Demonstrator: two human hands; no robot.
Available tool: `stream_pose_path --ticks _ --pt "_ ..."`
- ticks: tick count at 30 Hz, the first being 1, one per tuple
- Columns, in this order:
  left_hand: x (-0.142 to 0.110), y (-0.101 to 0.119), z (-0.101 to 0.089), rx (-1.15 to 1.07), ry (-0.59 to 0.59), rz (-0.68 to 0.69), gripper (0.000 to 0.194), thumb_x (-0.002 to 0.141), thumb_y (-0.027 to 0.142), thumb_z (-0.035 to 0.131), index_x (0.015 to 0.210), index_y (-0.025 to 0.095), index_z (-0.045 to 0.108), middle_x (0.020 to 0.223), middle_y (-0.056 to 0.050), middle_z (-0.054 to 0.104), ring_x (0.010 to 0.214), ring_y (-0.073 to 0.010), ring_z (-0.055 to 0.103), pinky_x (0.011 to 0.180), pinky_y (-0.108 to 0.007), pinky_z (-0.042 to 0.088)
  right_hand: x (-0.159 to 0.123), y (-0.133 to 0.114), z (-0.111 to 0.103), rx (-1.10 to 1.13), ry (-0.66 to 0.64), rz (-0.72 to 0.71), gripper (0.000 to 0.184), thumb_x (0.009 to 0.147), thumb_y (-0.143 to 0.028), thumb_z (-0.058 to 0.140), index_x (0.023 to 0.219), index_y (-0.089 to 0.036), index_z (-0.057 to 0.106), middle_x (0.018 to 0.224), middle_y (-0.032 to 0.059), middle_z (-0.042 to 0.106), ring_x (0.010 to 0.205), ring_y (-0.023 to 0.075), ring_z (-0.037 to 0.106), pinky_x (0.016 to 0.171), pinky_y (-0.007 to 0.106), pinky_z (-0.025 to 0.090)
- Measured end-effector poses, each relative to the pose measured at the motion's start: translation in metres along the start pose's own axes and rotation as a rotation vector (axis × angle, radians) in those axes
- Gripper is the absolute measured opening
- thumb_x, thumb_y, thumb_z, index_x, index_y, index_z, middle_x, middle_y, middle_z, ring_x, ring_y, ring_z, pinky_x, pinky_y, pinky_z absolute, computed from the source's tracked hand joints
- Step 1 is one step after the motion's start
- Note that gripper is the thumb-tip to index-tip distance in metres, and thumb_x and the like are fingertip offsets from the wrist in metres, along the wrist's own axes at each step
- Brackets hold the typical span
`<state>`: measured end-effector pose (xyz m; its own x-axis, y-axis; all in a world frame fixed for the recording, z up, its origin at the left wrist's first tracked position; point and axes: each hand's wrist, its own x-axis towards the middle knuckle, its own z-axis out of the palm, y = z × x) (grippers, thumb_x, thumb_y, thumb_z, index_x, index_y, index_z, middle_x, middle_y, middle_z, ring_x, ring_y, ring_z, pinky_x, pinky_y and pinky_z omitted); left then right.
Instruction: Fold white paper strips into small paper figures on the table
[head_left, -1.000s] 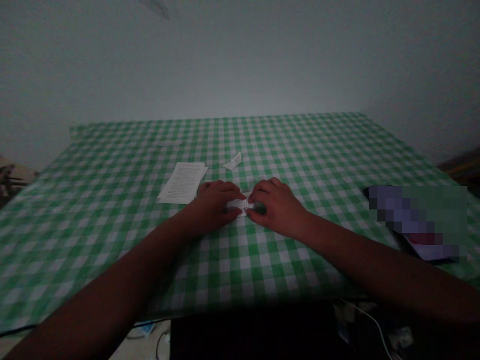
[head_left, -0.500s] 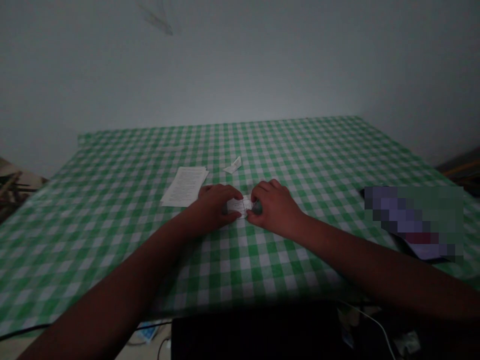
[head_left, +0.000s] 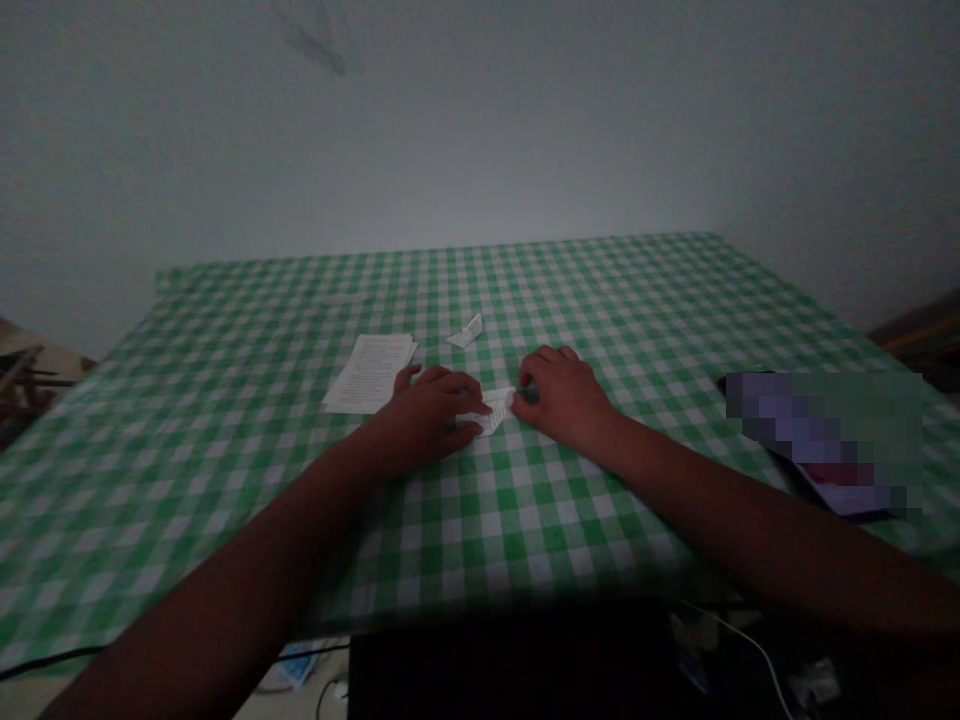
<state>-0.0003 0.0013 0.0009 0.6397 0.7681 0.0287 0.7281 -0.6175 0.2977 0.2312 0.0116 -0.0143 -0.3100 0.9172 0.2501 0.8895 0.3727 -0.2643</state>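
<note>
A small folded paper slip lay flat on the green-and-white gingham-covered surface, between the person's two hands. The left hand rested over the slip's left end, its fingers extended and slightly curved, with the fingertips on the paper. The right hand sat at the slip's right end, its fingers curled downward and touching the edge. Neither hand was clenched, though whether either was pinching the paper could not be told. Beyond the slip and to its left lay a stack of printed sheets, just past the left hand. Straight beyond the slip sat a small folded paper scrap, apart from the stack. Well to the slip's right lay a flat dark device, pixelated and hard to make out.
</note>
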Motion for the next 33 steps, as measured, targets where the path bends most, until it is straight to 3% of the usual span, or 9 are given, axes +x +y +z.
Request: stream_pose_path --ticks 4,11,21,33 --pt "-0.001 0.002 -0.001 -0.006 -0.01 0.001 0.025 0.088 0.035 0.064 0.113 0.034 0.068 0.128 0.001 0.063 0.124 -0.0277 0.049 0.112 -0.06 0.014 -0.001 -0.002 0.0 -0.029 0.028 -0.003 0.014 0.082 -0.032 0.065 0.088 -0.021 0.06 0.1 0.0076 0.063 0.099 0.0281 0.052 0.074 0.037 0.039" --pt "0.0 0.002 -0.001 -0.021 -0.007 -0.008 0.026 0.087 0.035 0.065 0.113 0.035 0.068 0.126 0.001 0.062 0.122 -0.0274 0.05 0.11 -0.06 0.017 -0.016 -0.021 -0.002 0.014 0.0 -0.167 0.023 0.082 -0.039 0.067 0.091 -0.02 0.059 0.104 0.0072 0.062 0.101 0.0274 0.051 0.079 0.039 0.04" --pt "0.0 0.001 -0.001 -0.033 -0.002 -0.009 0.026 0.087 0.037 0.065 0.113 0.035 0.068 0.125 0.001 0.062 0.121 -0.0266 0.051 0.109 -0.055 0.02 -0.019 -0.024 0.0 0.085 -0.03 -0.149 0.028 0.08 -0.044 0.069 0.09 -0.02 0.058 0.101 0.0073 0.061 0.1 0.0273 0.052 0.08 0.039 0.042" --pt "0.001 0.0 -0.001 -0.051 -0.026 -0.004 0.029 0.087 0.037 0.065 0.116 0.034 0.065 0.129 0.001 0.061 0.123 -0.0265 0.05 0.109 -0.053 0.023 -0.011 -0.016 0.006 0.091 0.027 -0.069 0.021 0.077 -0.035 0.068 0.086 -0.02 0.055 0.098 0.0064 0.059 0.096 0.0259 0.052 0.077 0.037 0.042"
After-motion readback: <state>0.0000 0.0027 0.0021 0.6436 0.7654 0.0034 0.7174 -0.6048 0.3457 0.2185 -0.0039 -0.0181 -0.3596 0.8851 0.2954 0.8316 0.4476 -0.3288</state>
